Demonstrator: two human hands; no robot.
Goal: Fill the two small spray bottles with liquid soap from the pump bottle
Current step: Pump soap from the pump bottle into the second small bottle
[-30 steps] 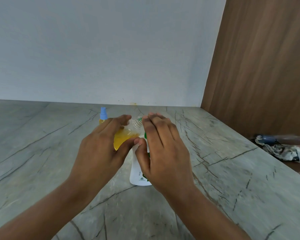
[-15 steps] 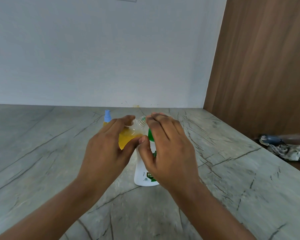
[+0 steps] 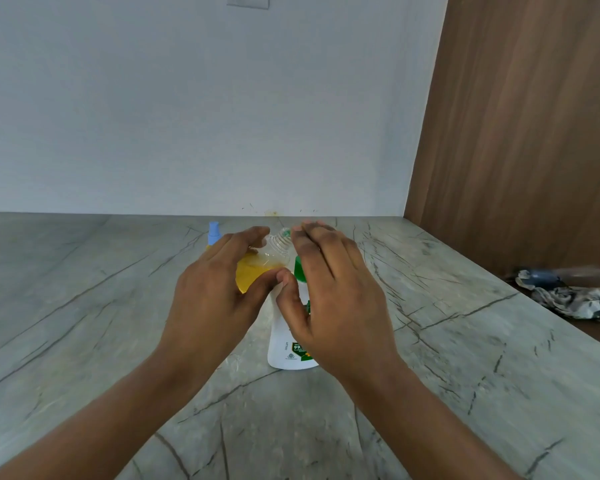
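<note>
Item count: two hands, two small spray bottles, one pump bottle. All are grouped at the centre of the frame on a grey veined countertop (image 3: 84, 323).

Position relative to the hands:
- Uncapped spray bottle (image 3: 257, 268): the left hand (image 3: 215, 292) grips it, fingers curled over the top and thumb beneath. The bottle is tilted, with its bare threaded neck pointing up and right, just beside the fingertips of the right hand.
- Pump bottle (image 3: 288, 344): stands upright on the countertop, directly under the right hand (image 3: 336, 292). This hand lies flat above it with the fingers straight and together. The thumb is bent down along the bottle's left side, next to the left thumb. Contact between the palm and the green pump head (image 3: 299, 270) cannot be determined.
- Capped spray bottle (image 3: 213, 232): stands behind the left hand, up and left of centre. Only its top part shows, and no hand touches it.

Appearance:
- Uncapped spray bottle: clear plastic, partly filled with yellow liquid pooled in the lower end.
- Capped spray bottle: light blue spray top, with a strip of yellow just below it.
- Pump bottle: white body, green pump head, green label near the base. The print is too small to read.

Other items: a brown wood panel (image 3: 534, 133) at the right, a crumpled cloth (image 3: 575, 301) at the right edge, and a wall plate (image 3: 247, 1) at the top edge.
</note>
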